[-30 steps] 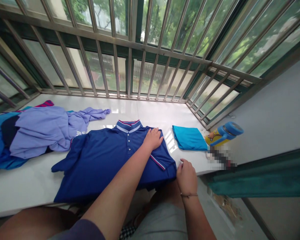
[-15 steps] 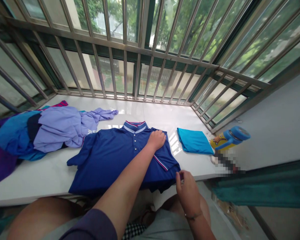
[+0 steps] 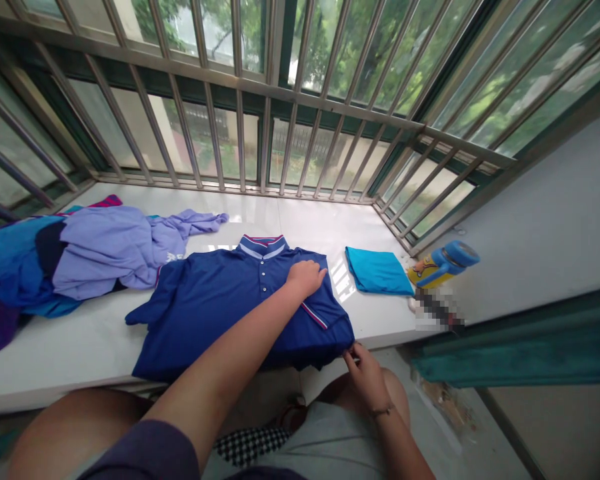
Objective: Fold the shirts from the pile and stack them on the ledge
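A navy blue polo shirt point(image 3: 215, 300) lies spread over the white ledge, collar toward the window, its lower part hanging over the front edge. Red and white stripes trim its collar and sleeve. My left hand point(image 3: 304, 278) reaches across the shirt and rests near the right shoulder, fingers curled together on the cloth. At the shirt's lower right corner, by the ledge's front edge, my right hand point(image 3: 367, 375) pinches the fabric between thumb and fingers. The sleeve on the right lies folded inward over the body of the shirt.
On the left of the white ledge point(image 3: 45, 360) a lavender garment point(image 3: 110, 247) tops a heap of blue and purple clothes. A folded turquoise cloth point(image 3: 379, 270) lies right of the shirt, beside a yellow and blue bottle point(image 3: 443, 265). Metal bars point(image 3: 240, 83) line the window behind.
My right hand has moved slightly in against the shirt's lower right corner and now pinches it. My left hand stays by the shoulder, its thumb more visible. The whole view has shifted a little.
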Motion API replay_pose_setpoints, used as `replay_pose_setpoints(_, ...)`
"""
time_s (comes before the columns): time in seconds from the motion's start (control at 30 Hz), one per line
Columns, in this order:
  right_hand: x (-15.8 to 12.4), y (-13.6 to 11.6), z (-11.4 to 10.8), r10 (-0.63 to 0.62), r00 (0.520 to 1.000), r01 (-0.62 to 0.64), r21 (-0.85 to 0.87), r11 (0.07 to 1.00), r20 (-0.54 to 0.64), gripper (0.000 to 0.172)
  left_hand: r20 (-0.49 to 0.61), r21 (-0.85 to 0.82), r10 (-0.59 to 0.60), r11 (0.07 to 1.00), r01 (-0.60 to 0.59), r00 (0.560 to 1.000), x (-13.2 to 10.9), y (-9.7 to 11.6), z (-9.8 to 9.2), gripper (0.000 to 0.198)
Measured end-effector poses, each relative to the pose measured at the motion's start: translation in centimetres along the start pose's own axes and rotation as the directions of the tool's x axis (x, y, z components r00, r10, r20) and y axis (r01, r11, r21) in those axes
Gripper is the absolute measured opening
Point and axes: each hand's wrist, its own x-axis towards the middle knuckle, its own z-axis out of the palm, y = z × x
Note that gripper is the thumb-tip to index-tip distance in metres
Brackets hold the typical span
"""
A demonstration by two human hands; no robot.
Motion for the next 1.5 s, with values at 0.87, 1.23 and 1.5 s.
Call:
replay_pose_setpoints(0.87, 1.7, -2.5, -2.9, -0.027, 0.961, -0.09, -0.406, 0.909, -0.274, 0.036, -0.087, 0.071, 0.161, 0.985, -0.155, 0.983, -10.9, -1.2, -1.5, 0.031)
replay_pose_setpoints(1.23, 0.5, -18.4, 7.0, -0.635, 0.764, 0.617, -0.161, 0.771, -0.112, 0.021, -0.392, -0.079, -0.853, 0.405, 0.911, 0.345, -27.4, -17.9, -15.7, 0.081)
replay_pose_setpoints(1.5, -1.5, -24.4, 11.2, -0.614, 0.745, 0.571, 0.225, 0.789, 0.261, 0.016, -0.195, -0.339, -0.756, 0.65, 0.68, 0.625, -28.1, -22.0, -14.3, 0.018)
